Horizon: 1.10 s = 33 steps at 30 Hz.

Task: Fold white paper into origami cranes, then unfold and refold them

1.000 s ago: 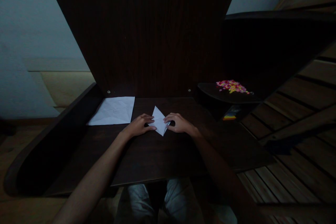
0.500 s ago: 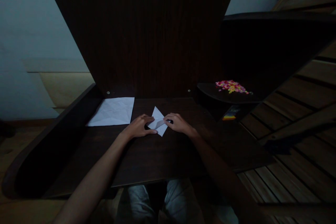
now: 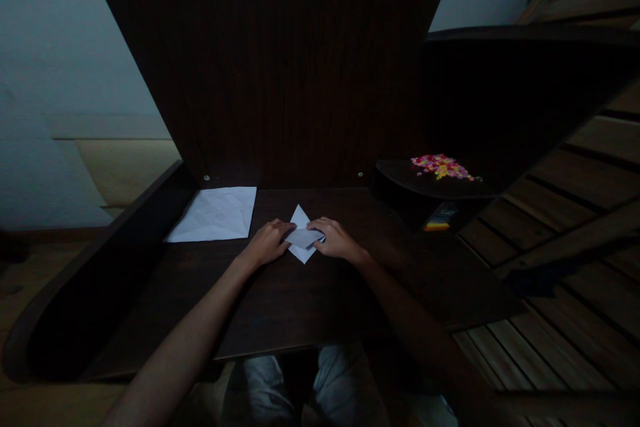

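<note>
A small folded piece of white paper (image 3: 303,238) lies on the dark desk in front of me, diamond-shaped, one corner pointing away and one toward me. A greyish flap crosses its middle. My left hand (image 3: 270,241) grips its left side, fingers on top near the flap's edge. On the right side, my right hand (image 3: 336,239) pinches the flap and paper between thumb and fingers. Both hands rest low over the desk, and their fingertips partly cover the side corners.
A larger creased white sheet (image 3: 215,213) lies at the desk's back left. Pink, red and yellow small pieces (image 3: 443,165) are heaped on a corner shelf (image 3: 395,170) at right. Below it stands a colourful small box (image 3: 440,217). A raised side panel (image 3: 100,280) borders the left.
The flap across the folded paper now lies broader and flatter over the middle. My left thumb has moved up from the lower edge to the left side; my right hand has shifted slightly.
</note>
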Available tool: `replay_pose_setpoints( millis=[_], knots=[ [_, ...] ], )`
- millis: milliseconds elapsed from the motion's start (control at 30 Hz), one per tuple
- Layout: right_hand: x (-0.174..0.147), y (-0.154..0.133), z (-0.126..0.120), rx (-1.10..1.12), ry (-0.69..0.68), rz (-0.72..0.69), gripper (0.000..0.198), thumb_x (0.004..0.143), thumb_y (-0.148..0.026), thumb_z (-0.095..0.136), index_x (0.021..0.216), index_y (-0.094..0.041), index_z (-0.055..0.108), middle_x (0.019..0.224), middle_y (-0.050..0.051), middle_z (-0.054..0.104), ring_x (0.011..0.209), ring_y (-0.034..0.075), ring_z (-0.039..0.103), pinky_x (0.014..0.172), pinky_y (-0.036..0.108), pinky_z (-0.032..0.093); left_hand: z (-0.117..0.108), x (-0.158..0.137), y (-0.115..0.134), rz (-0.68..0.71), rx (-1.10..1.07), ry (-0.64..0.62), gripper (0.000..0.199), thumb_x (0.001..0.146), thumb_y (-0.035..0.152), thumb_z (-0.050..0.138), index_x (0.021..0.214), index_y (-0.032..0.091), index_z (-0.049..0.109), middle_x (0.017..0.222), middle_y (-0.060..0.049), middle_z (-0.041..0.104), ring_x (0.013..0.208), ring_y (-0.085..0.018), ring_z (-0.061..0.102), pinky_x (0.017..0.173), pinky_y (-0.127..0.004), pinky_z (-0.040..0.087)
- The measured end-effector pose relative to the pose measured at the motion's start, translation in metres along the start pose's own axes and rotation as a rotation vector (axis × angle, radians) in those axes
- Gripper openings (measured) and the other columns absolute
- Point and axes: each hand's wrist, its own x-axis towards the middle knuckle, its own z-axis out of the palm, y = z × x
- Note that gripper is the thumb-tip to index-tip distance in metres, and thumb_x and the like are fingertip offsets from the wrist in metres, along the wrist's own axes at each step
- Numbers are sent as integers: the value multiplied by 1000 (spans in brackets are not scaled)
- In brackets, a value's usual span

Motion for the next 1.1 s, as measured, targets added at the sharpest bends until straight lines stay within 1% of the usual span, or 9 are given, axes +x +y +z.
replay_pose_setpoints(
  millis=[167,267,367,500,667,800,933,1000,1100],
  knots=[
    [4,-3,7,3,32,87,32,79,-8,56,109,-17,64,108,10,68,101,21,61,92,35,46,2,2,6,-58,11,48,36,84,19,49,119,18,59,115,-12,64,104,-26,58,95,-40,46],
    [7,-8,8,2,57,151,25,88,-16,50,110,-17,63,104,10,68,97,20,62,89,33,47,6,4,8,-122,6,96,34,88,25,46,119,17,58,110,-12,65,101,-24,60,93,-39,47],
    [9,-12,9,-4,84,220,24,94,-24,44,111,-17,60,104,11,68,97,21,63,88,32,46,10,6,8,-181,7,133,38,91,30,43,124,15,54,112,-13,64,103,-25,60,93,-38,47],
    [11,-15,9,-18,121,270,24,97,-29,38,105,-18,59,98,9,68,92,21,64,82,29,46,14,7,8,-241,3,171,43,92,33,41,129,13,48,113,-15,62,104,-27,60,93,-39,47],
    [12,-16,10,-32,147,289,24,97,-30,38,99,-19,59,89,8,69,84,20,65,75,27,46,16,8,8,-251,-10,211,39,92,31,40,127,15,47,109,-14,63,101,-26,61,92,-39,47],
    [10,-15,12,37,212,299,26,95,-30,41,114,-20,55,96,8,70,85,20,67,76,29,49,17,9,7,-260,-9,213,34,91,25,39,122,15,48,103,-13,64,98,-25,61,89,-38,48],
    [8,-17,10,62,263,234,40,94,-25,41,134,-21,40,114,9,65,96,21,65,86,33,50,17,9,7,-284,-61,223,34,91,23,38,123,15,46,102,-14,64,97,-26,63,87,-38,49],
    [7,-18,7,3,218,176,40,94,-23,39,134,-23,40,125,8,59,103,21,63,90,33,49,16,9,8,-292,-105,234,37,90,23,39,125,14,44,105,-14,64,99,-26,63,88,-39,49],
    [6,-22,3,-125,95,131,39,95,-22,37,132,-26,47,130,7,54,101,21,63,88,31,49,15,9,10,-305,-156,258,40,90,22,40,128,15,41,112,-14,64,105,-27,63,92,-41,48]
  ],
)
